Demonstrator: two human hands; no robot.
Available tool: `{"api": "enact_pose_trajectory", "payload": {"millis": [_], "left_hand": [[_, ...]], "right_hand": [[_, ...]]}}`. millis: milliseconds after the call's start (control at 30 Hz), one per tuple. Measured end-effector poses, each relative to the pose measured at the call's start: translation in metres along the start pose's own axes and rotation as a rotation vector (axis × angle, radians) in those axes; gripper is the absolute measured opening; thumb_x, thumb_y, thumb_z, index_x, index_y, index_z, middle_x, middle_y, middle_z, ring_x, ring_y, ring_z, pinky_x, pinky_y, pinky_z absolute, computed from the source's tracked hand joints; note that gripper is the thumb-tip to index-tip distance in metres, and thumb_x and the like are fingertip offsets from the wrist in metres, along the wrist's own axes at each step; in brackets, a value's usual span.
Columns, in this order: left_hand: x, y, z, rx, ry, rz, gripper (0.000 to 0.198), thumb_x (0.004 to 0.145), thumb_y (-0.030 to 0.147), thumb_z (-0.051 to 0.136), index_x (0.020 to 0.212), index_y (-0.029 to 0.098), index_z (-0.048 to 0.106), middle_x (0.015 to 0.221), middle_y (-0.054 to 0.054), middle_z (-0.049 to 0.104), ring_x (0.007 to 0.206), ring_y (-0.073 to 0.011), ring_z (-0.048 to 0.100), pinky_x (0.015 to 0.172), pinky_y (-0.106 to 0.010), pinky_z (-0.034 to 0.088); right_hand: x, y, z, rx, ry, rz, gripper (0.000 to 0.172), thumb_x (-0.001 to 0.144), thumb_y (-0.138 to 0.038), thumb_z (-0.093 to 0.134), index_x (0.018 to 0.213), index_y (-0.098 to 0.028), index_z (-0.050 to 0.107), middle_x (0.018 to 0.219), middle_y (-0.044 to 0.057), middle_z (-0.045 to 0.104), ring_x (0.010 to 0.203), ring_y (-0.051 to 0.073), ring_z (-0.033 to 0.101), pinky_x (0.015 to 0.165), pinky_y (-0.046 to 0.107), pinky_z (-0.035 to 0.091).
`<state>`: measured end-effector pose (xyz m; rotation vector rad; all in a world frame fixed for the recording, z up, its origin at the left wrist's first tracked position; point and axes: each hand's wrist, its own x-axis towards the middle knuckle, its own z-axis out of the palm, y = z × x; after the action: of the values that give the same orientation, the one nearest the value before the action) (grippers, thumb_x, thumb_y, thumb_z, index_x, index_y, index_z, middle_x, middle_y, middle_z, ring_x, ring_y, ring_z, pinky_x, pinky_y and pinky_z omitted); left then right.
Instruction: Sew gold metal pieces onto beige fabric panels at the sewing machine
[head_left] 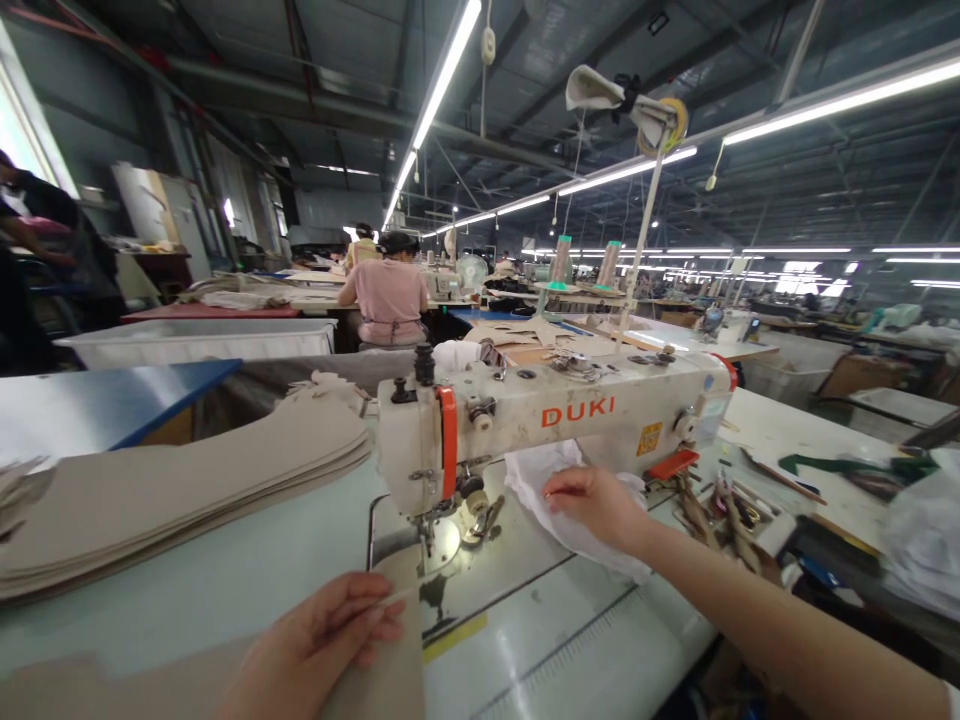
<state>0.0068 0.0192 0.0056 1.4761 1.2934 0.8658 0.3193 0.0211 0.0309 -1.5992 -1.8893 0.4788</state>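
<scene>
My left hand [330, 635] is closed on a beige fabric piece [394, 675], thumb and fingers pinching its edge just in front of the needle area. The piece's far end reaches the presser foot [427, 535] of a white sewing machine [517, 410]. Under the machine's arm, my right hand [604, 505] is closed in a pinch above a crumpled white cloth [551, 480]. A tiny orange-gold glint shows at its fingertips; what they hold is too small to make out. The machine's lamp lights the metal plate [510, 545].
A stack of beige cut pieces [195, 490] lies left of the machine. On the right, a tray [772, 530] holds small tools and scraps, near a white plastic bag [926, 540]. Thread cones [560, 265] stand behind. A person in pink [388, 295] sits ahead, back turned.
</scene>
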Motion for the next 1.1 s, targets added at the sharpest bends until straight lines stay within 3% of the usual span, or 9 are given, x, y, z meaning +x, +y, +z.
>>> {"api": "enact_pose_trajectory", "payload": {"millis": [133, 233, 400, 567, 700, 967, 1100], "left_hand": [[-0.008, 0.003, 0.003, -0.028, -0.088, 0.049, 0.028, 0.066, 0.046, 0.065, 0.076, 0.020, 0.065, 0.070, -0.003, 0.074, 0.070, -0.0218, 0.068, 0.064, -0.028, 0.054], [-0.013, 0.001, 0.004, -0.035, -0.097, 0.074, 0.022, 0.070, 0.039, 0.061, 0.076, 0.018, 0.064, 0.065, -0.002, 0.071, 0.062, -0.0177, 0.065, 0.063, -0.027, 0.051], [-0.018, -0.002, 0.006, -0.120, -0.111, 0.049, 0.017, 0.068, 0.033, 0.061, 0.074, 0.017, 0.059, 0.064, 0.000, 0.067, 0.051, -0.0129, 0.061, 0.053, -0.025, 0.048], [-0.021, -0.005, 0.009, -0.134, -0.109, 0.065, 0.014, 0.071, 0.031, 0.058, 0.073, 0.018, 0.052, 0.060, 0.003, 0.062, 0.048, -0.0117, 0.058, 0.050, -0.023, 0.046], [-0.023, -0.007, 0.009, 0.046, -0.075, 0.149, 0.004, 0.076, 0.023, 0.051, 0.074, 0.020, 0.052, 0.058, 0.005, 0.058, 0.049, -0.0116, 0.057, 0.051, -0.023, 0.044], [-0.028, -0.002, 0.009, 0.300, 0.048, 0.204, 0.011, 0.081, 0.023, 0.044, 0.071, 0.022, 0.051, 0.052, 0.006, 0.052, 0.048, -0.0122, 0.053, 0.049, -0.022, 0.037], [-0.028, -0.001, 0.012, 0.329, 0.084, 0.210, 0.012, 0.081, 0.024, 0.046, 0.071, 0.022, 0.052, 0.052, 0.006, 0.053, 0.050, -0.0126, 0.054, 0.051, -0.022, 0.038]], "right_hand": [[-0.014, -0.017, 0.019, 0.237, -0.059, -0.011, 0.025, 0.084, -0.035, 0.052, 0.088, -0.017, 0.069, 0.070, 0.002, 0.070, 0.062, 0.015, 0.066, 0.052, 0.023, 0.049], [-0.023, -0.035, 0.045, 0.571, -0.170, 0.058, 0.028, 0.076, -0.043, 0.061, 0.083, -0.017, 0.068, 0.069, 0.002, 0.069, 0.059, 0.015, 0.066, 0.054, 0.024, 0.050], [-0.022, -0.066, 0.085, 0.913, -0.326, 0.188, 0.023, 0.065, -0.035, 0.071, 0.076, -0.015, 0.066, 0.071, 0.002, 0.069, 0.062, 0.014, 0.065, 0.063, 0.027, 0.052], [-0.014, -0.078, 0.111, 0.921, -0.285, 0.133, 0.013, 0.066, -0.028, 0.065, 0.073, -0.017, 0.063, 0.065, -0.002, 0.065, 0.061, 0.013, 0.064, 0.062, 0.026, 0.051], [-0.013, -0.081, 0.124, 0.908, -0.172, 0.054, 0.015, 0.068, -0.025, 0.062, 0.082, -0.020, 0.060, 0.068, -0.003, 0.065, 0.064, 0.015, 0.066, 0.063, 0.026, 0.050], [-0.018, -0.081, 0.130, 0.883, -0.154, 0.027, 0.012, 0.075, -0.027, 0.057, 0.082, -0.020, 0.063, 0.080, 0.002, 0.070, 0.078, 0.019, 0.068, 0.066, 0.027, 0.050], [-0.018, -0.083, 0.128, 0.868, -0.131, -0.019, 0.012, 0.072, -0.022, 0.058, 0.082, -0.021, 0.065, 0.075, 0.000, 0.068, 0.073, 0.017, 0.066, 0.067, 0.027, 0.050]]}}
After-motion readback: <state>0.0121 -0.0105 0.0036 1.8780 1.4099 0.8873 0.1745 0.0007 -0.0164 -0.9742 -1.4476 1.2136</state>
